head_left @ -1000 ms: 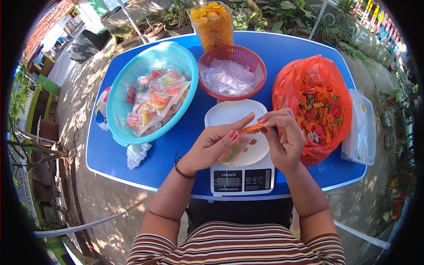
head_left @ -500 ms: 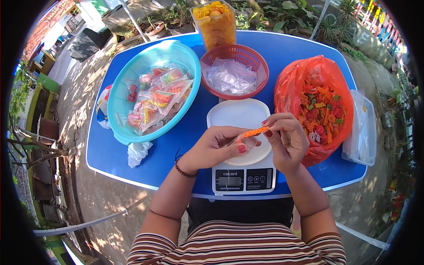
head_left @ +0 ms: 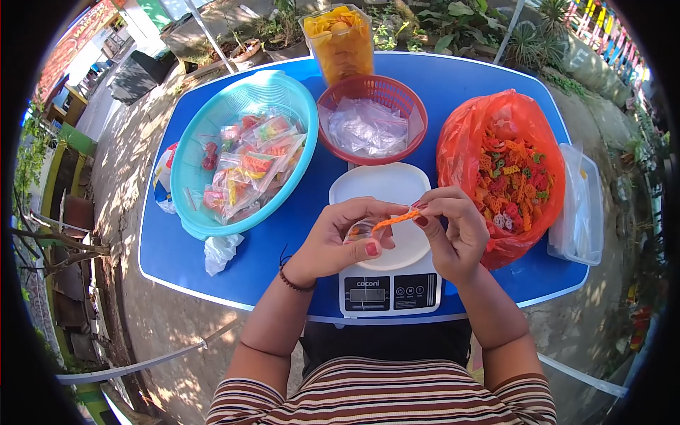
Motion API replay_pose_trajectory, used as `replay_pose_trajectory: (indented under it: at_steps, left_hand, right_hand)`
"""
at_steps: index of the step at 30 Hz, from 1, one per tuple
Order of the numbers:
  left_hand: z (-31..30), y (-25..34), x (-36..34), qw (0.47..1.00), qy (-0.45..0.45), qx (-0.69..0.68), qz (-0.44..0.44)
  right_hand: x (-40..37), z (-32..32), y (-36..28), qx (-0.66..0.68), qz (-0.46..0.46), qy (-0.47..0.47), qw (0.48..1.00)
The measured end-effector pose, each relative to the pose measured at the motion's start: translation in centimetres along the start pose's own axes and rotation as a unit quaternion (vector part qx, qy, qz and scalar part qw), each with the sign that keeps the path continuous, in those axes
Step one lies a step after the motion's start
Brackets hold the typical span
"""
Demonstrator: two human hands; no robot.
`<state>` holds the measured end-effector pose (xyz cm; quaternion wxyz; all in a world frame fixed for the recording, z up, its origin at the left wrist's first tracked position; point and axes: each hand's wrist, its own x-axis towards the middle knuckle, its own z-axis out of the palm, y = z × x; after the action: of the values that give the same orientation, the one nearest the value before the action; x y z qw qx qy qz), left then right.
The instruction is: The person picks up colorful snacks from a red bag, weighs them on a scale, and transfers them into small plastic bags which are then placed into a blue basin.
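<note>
My left hand [head_left: 331, 237] is closed around a small clear plastic bag [head_left: 361, 229], held tilted above the white kitchen scale [head_left: 379, 185]. Between the thumb and fingertips of my right hand [head_left: 457, 230] is an orange snack strip [head_left: 398, 219] with a bumpy edge, its lower left end at the bag's mouth. Part of the bag is hidden behind my left fingers. To the right of my right hand stands a red plastic bag [head_left: 464, 142] full of orange, red and green snack pieces. The scale's display shows, but its reading is too faint to make out.
On the blue table [head_left: 276, 273], a turquoise basin [head_left: 185, 191] holds several packed bags. A red basket [head_left: 372, 154] contains clear bags. Behind it stands a tub of yellow chips [head_left: 340, 46]. A clear box [head_left: 591, 212] is at the right edge, crumpled plastic [head_left: 222, 253] at left.
The orange strip has shifted slightly left and lower, its end now inside or against the small bag's mouth. My left hand has turned a little, so more of the bag shows.
</note>
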<state>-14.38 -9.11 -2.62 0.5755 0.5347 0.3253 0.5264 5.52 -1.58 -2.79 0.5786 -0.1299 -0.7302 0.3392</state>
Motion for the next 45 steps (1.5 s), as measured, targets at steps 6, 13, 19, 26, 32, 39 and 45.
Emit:
replay_pose_trajectory:
  at_steps: [6, 13, 19, 26, 32, 39, 45]
  left_hand:
    - [0.1, 0.3, 0.2, 0.996, -0.018, -0.084, -0.021]
    - [0.2, 0.8, 0.1, 0.999, -0.015, -0.017, -0.035]
    - [0.7, 0.4, 0.3, 0.999, -0.007, -0.016, -0.035]
    - [0.6, 0.1, 0.2, 0.997, -0.026, -0.051, -0.050]
    - [0.6, 0.1, 0.0, 0.996, -0.020, -0.067, -0.064]
    - [-0.3, -0.9, 0.0, 0.999, -0.025, -0.036, -0.005]
    - [0.4, -0.1, 0.2, 0.998, -0.018, -0.055, -0.025]
  right_hand:
    - [0.0, -0.7, 0.3, -0.074, 0.037, 0.028, 0.996]
    - [0.0, -0.4, 0.1, 0.025, 0.034, 0.001, 0.999]
    - [0.4, -0.4, -0.3, -0.044, -0.044, -0.024, 0.998]
    - [0.8, -1.3, -1.4, -0.171, -0.098, -0.068, 0.978]
    - [0.1, -0.3, -0.6, -0.026, -0.027, -0.087, 0.995]
    - [1.6, -0.6, -1.8, -0.076, -0.057, -0.126, 0.987]
    - [0.8, -0.5, -1.0, -0.117, -0.087, -0.072, 0.987]
